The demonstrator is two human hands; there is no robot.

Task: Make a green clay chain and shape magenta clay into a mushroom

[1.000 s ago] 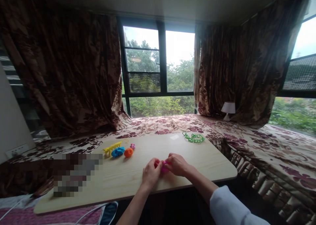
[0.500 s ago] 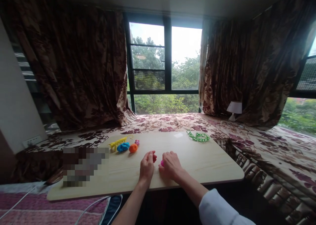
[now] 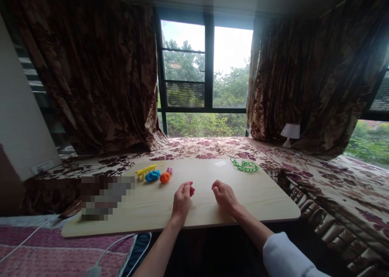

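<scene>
My left hand (image 3: 182,199) rests on the light wooden table (image 3: 194,212), fingers curled round a small red-pink piece (image 3: 191,192) that peeks out at the fingertips. About a hand's width to its right, my right hand (image 3: 224,196) is loosely closed; whatever it holds is hidden. At the far left of the table lie a yellow toothed tool (image 3: 146,171), a blue lump (image 3: 152,175), an orange lump (image 3: 165,177) and a small pink-purple bit (image 3: 169,170). A green chain of loops (image 3: 244,166) lies at the far right.
A blurred patch (image 3: 106,196) covers the table's left part. Flowered bedding (image 3: 319,175) surrounds the table, with a small white lamp (image 3: 289,133) by the curtains. A white cable (image 3: 103,256) runs below the near edge. Window straight ahead.
My hands, joined on a pink piece a second ago, have pulled apart. The left keeps a red-pink piece; the pink bit at the right hand is out of sight.
</scene>
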